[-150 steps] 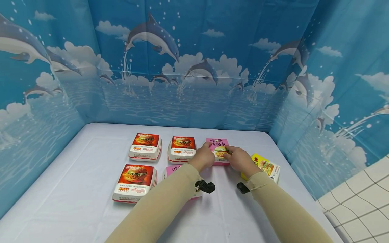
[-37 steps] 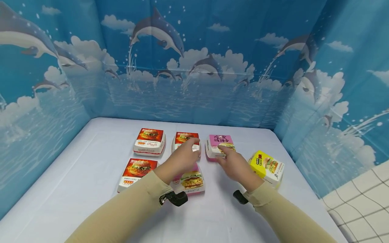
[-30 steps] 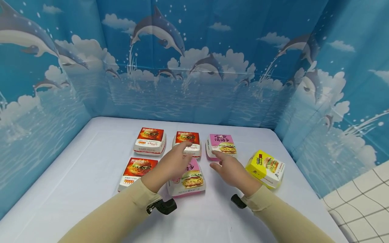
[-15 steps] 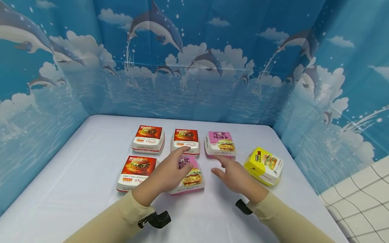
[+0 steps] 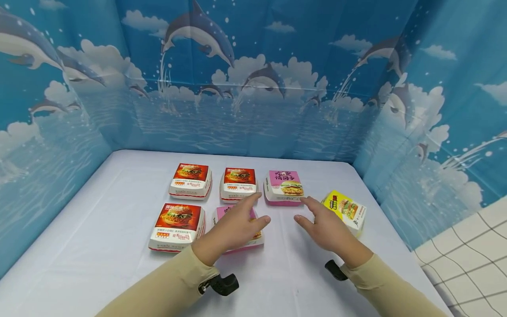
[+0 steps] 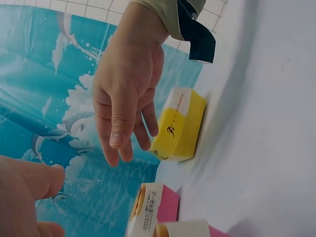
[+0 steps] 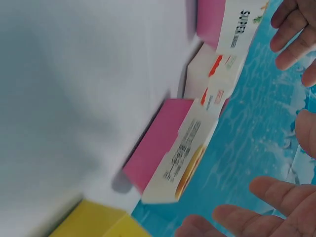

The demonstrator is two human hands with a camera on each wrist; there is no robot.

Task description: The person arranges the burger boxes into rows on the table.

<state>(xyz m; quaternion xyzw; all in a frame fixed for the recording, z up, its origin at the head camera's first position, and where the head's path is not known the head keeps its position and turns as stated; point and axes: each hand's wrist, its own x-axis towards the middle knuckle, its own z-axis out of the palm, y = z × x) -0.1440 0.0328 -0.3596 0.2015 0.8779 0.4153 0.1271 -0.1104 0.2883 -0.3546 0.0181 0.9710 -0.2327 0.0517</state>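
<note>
Dolphin-printed blue backdrop (image 5: 253, 88) walls in three sides of a white-covered desk (image 5: 99, 246), the largest surface in view. On it burger boxes lie flat, lids up, in two rows, seemingly set out as a grid grouped by colour: three red boxes, at far left (image 5: 190, 181), far middle (image 5: 238, 183) and near left (image 5: 177, 226), then a pink box (image 5: 283, 188) closing the far row and a second pink box (image 5: 229, 215) in the near row. A yellow box (image 5: 347, 210) sits askew off to the right, apart from the rows.

The left hand (image 5: 233, 228) hovers over the near pink box, covering most of it, fingers relaxed and grasping nothing; whether it touches the lid I cannot tell. The right hand (image 5: 326, 226) hangs released between the far pink box and the yellow box, nearest the yellow one, index finger stretched forward, palm down, touching neither as far as shows.
</note>
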